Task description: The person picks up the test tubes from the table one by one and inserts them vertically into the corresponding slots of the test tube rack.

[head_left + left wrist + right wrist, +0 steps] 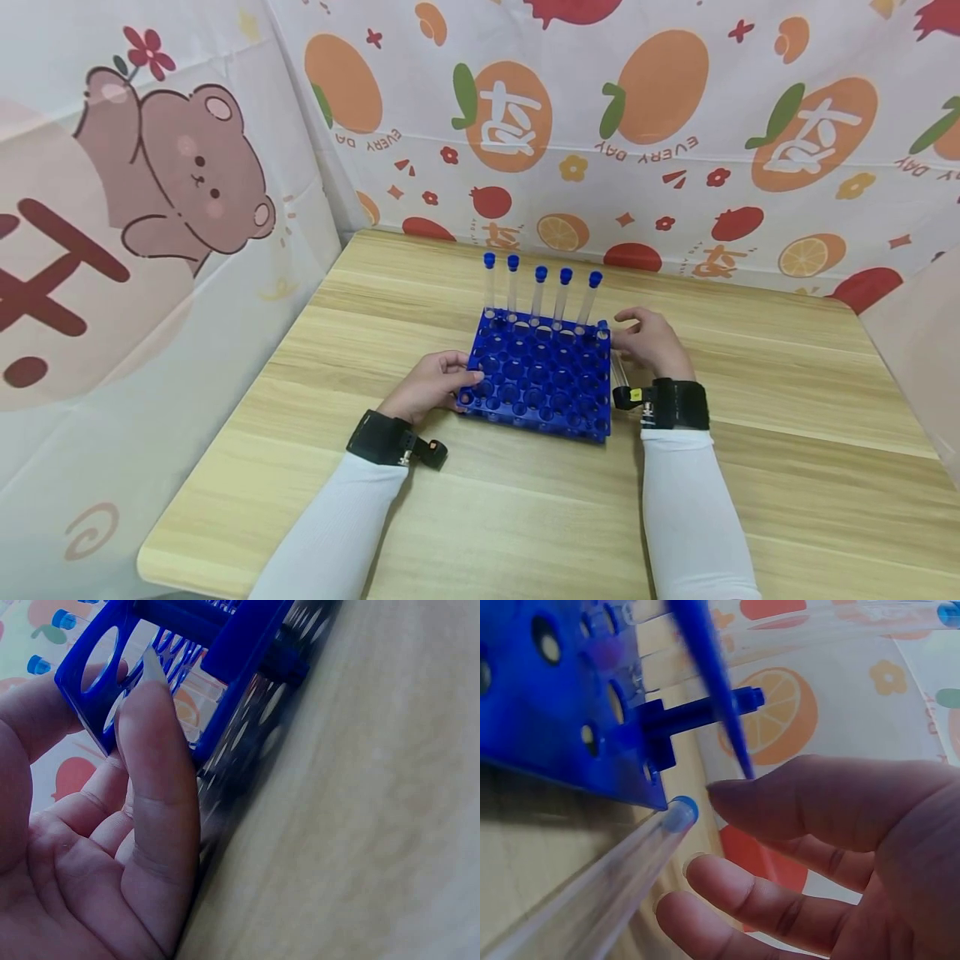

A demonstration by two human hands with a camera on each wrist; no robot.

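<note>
A blue test tube rack (538, 385) stands on the table, with several blue-capped test tubes (539, 292) upright along its far row. My left hand (429, 385) grips the rack's near left corner; the left wrist view has the thumb (157, 765) over the rack's end (94, 664) and other fingers behind it. Beside the far right corner is my right hand (654, 343), fingers loosely bent and spread. Its thumb tip meets the rack's edge in the right wrist view; whether it presses cannot be told. Under that hand, a clear test tube (600, 889) with a blue end lies beside the rack.
The wooden table (510, 508) reaches back to a fruit-print cloth (570, 167). A bear-print cloth (172, 175) hangs at the left edge. A black wrist camera mount (626, 397) on the right arm sits close to the rack's right side.
</note>
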